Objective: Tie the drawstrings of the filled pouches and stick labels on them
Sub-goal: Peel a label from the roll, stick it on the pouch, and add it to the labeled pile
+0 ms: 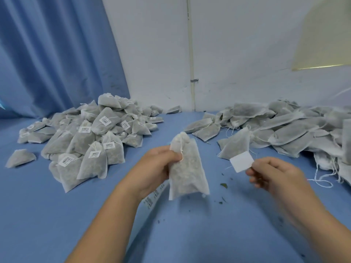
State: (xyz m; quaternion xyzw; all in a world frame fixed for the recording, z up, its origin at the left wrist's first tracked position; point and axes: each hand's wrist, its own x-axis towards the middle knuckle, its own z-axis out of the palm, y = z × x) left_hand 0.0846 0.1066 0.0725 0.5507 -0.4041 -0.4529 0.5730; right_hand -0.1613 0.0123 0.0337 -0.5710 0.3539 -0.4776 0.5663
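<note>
Left hand (157,168) has the filled pouch (187,168) up off the bench (47,205), grip closed around its upper part just under the cinched neck, with the flat side facing up. That looks like it's on purpose: it gives a clear face to stick on. Right hand (275,173) pinches a blank-looking white label (241,161) by one corner, grip closed on it, just right of the pouch and not touching it. Holding it by the corner probably keeps the sticky side off the fingers. The neck looks tied already, so I'd say the label is the step in hand.

The sorting seems obvious: the pile on the left (85,133) shows barcode stickers, so finished ones, while the pile on the right (275,124) has none visible and loose strings trailing out.

The bench is covered in blue, with some leaf crumbs (224,185) near the hands and what looks like a strip of labels (150,201) under the left wrist, too blurry to be sure. Behind are a blue curtain (57,54) and a scuffed white wall (237,54) with a thin pipe (191,54) running down it.
</note>
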